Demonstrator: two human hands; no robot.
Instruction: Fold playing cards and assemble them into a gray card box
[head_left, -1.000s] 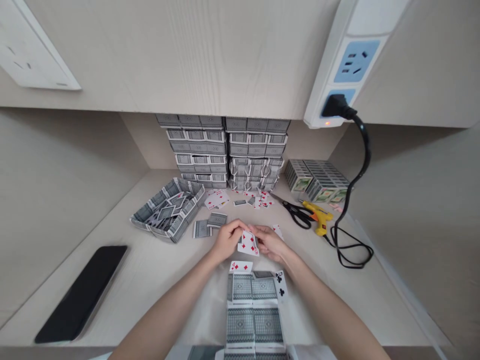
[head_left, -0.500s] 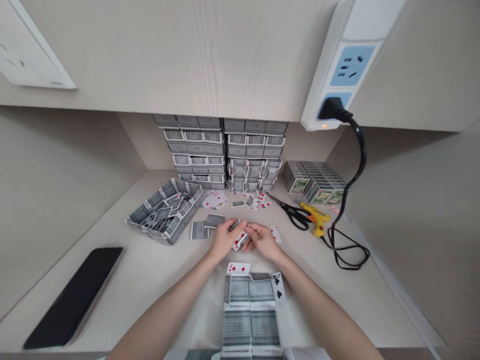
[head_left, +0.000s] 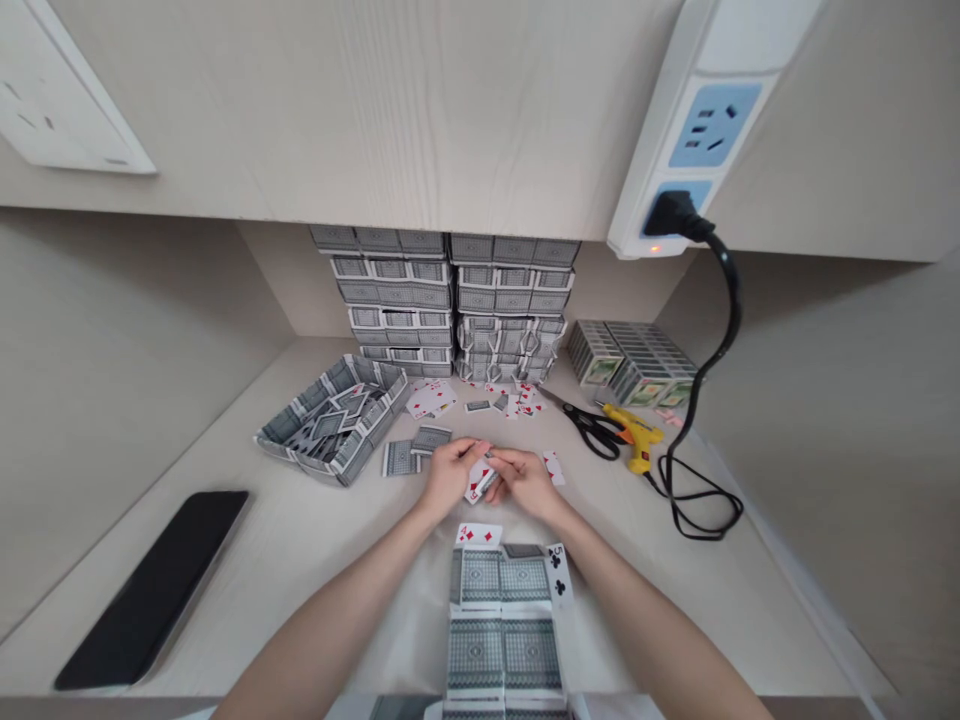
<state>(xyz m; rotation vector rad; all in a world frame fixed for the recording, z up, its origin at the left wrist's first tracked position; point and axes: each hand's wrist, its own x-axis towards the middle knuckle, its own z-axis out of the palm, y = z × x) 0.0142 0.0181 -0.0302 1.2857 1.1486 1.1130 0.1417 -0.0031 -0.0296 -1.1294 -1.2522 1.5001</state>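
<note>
My left hand [head_left: 452,474] and my right hand [head_left: 523,480] meet over the middle of the desk, fingers closed on a playing card [head_left: 478,482] with red diamonds. Part of that card looks bent or folded, and my fingers hide much of it. Close to me lies a structure of joined cards [head_left: 475,652], backs up, between my forearms. A four of diamonds [head_left: 478,535] and a five of clubs [head_left: 558,574] stick out at its far end. Left of my left hand lie face-down cards [head_left: 402,458]; a face-up card [head_left: 553,468] is just right of my right hand.
Stacked card-built boxes [head_left: 397,290] stand at the back. A card-built tray [head_left: 349,465] holds folded pieces at left, near a black phone [head_left: 154,590]. Scissors [head_left: 596,432], a yellow glue gun [head_left: 637,435] with black cable, and card packs [head_left: 637,365] lie right. A power strip [head_left: 690,130] hangs above.
Both hands stay together at nearly the same spot. The fingertips of my left hand have shifted slightly toward my right hand on the card. The whole view has shifted a little.
</note>
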